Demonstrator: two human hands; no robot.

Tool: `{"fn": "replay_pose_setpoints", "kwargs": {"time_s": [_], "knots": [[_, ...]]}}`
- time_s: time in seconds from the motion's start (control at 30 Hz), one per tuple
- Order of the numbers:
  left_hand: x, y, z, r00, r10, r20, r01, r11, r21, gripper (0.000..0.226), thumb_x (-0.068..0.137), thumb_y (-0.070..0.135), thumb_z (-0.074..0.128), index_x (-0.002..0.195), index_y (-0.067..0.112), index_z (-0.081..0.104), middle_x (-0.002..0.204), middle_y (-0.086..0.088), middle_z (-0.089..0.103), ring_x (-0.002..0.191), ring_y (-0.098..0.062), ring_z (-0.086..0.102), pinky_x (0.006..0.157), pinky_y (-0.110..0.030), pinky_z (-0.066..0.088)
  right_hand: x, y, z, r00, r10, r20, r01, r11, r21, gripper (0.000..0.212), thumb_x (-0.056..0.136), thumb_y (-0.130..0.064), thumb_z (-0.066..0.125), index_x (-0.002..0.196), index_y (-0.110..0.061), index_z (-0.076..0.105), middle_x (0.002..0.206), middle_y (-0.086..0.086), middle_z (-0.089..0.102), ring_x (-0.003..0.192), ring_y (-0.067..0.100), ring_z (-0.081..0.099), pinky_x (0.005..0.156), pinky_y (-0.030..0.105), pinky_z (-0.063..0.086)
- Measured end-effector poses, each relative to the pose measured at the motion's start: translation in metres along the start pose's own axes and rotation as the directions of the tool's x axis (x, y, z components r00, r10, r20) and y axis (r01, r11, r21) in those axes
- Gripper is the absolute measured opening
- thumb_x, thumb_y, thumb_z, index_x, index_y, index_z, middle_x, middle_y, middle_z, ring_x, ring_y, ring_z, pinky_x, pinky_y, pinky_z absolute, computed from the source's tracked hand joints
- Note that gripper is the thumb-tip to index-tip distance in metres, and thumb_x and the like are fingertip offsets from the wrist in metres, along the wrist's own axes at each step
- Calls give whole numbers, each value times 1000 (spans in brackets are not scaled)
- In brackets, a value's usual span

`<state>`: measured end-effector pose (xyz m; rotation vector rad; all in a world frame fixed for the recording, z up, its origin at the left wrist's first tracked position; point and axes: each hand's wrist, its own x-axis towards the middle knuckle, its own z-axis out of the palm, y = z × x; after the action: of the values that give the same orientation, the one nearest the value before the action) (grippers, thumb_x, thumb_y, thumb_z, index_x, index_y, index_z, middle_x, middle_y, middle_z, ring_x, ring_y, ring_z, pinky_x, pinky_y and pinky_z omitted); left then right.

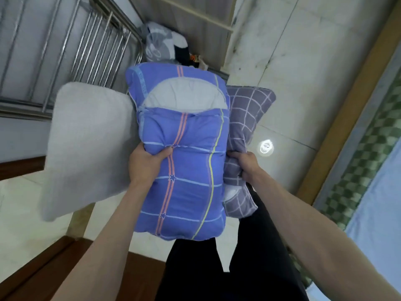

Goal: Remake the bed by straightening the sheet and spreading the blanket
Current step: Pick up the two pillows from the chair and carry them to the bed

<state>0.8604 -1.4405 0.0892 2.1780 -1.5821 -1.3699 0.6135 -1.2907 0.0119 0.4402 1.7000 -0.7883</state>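
Here the left hand (147, 164) grips the blue pillow (184, 159), the right hand (244, 165) the checked one (247, 114).

Bare forearms; seemingly black trousers (256, 246).

Bed (373, 148) cropped at right edge

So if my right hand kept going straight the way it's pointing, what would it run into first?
The right hand already grips the purple checked pillow, so that is in its path at once. Beyond it lies pale tiled floor, though depth is hard to judge.
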Motion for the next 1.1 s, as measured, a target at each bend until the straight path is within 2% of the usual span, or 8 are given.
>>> {"fn": "replay_pose_setpoints", "kwargs": {"time_s": [0.1, 0.27, 0.4, 0.6, 0.67, 0.87, 1.0, 1.1], "knots": [[-33, 35, -2, 1000, 22, 11, -21, 997, -72, 52, 59, 51, 89, 98, 20, 75, 94, 10, 78, 90, -14, 74, 86, -47, 60, -51, -24, -65, 994, -83, -67, 86, 996, 34, 45, 75, -7, 83, 117, 1, 68, 110, 19, 73, 98, 37, 72, 89, 56, 58], [-69, 114, 34, 996, 72, 54, -64, 989, -136, 42, 56, 50, 91, 86, 25, 75, 87, 9, 79, 84, -12, 75, 83, -47, 61, -97, -70, -172, 949, -253, -187, 274, 957, 95, 45, 75, -11, 86, 117, -4, 70, 111, 12, 75, 97, 29, 72, 87, 43, 60], [-80, 186, 105, 986, 155, 55, -145, 978, -147, 52, 57, 51, 90, 95, 19, 76, 90, 10, 78, 85, -10, 74, 80, -39, 60, -85, -107, -252, 919, -294, -262, 346, 920, 183, 30, 71, -16, 88, 99, -14, 76, 96, 1, 79, 89, 23, 75, 70, 32, 59], [-96, 282, 249, 974, 222, 50, -216, 970, -110, 36, 63, 40, 93, 86, 22, 73, 86, 14, 76, 85, -12, 73, 74, -28, 56, -33, -172, -393, 894, -277, -351, 357, 915, 187, 26, 74, -16, 85, 97, -14, 75, 99, 4, 77, 92, 27, 73, 83, 43, 60], [-101, 324, 294, 966, 250, 64, -245, 967, -75, 33, 65, 38, 93, 84, 21, 72, 84, 14, 74, 86, -17, 74, 72, -25, 54, -24, -199, -442, 880, -268, -393, 363, 913, 189, 25, 75, -15, 82, 98, -14, 74, 95, 4, 76, 89, 28, 73, 75, 38, 61], [-120, 441, 379, 955, 288, 77, -291, 956, 28, 47, 66, 43, 92, 96, 10, 75, 95, -8, 78, 90, -29, 73, 80, -43, 58, -22, -278, -541, 823, -304, -480, 410, 902, 132, 12, 77, -11, 78, 86, -16, 72, 88, 6, 73, 71, 15, 67, 53, 17, 52], [-115, 515, 407, 936, 333, 112, -340, 939, 52, 39, 66, 50, 90, 82, 21, 68, 80, 5, 71, 83, -26, 70, 70, -34, 49, -20, -336, -578, 817, -289, -499, 403, 905, 137, 18, 75, -21, 79, 91, -17, 73, 84, 3, 73, 79, 26, 71, 71, 43, 59], [-96, 570, 422, 915, 383, 128, -392, 918, 53, 42, 67, 47, 89, 92, 17, 72, 88, 0, 75, 86, -27, 71, 73, -38, 54, -16, -383, -597, 788, -317, -529, 441, 889, 124, 18, 75, -20, 80, 92, -16, 73, 86, 3, 74, 81, 25, 71, 75, 40, 59]]}}
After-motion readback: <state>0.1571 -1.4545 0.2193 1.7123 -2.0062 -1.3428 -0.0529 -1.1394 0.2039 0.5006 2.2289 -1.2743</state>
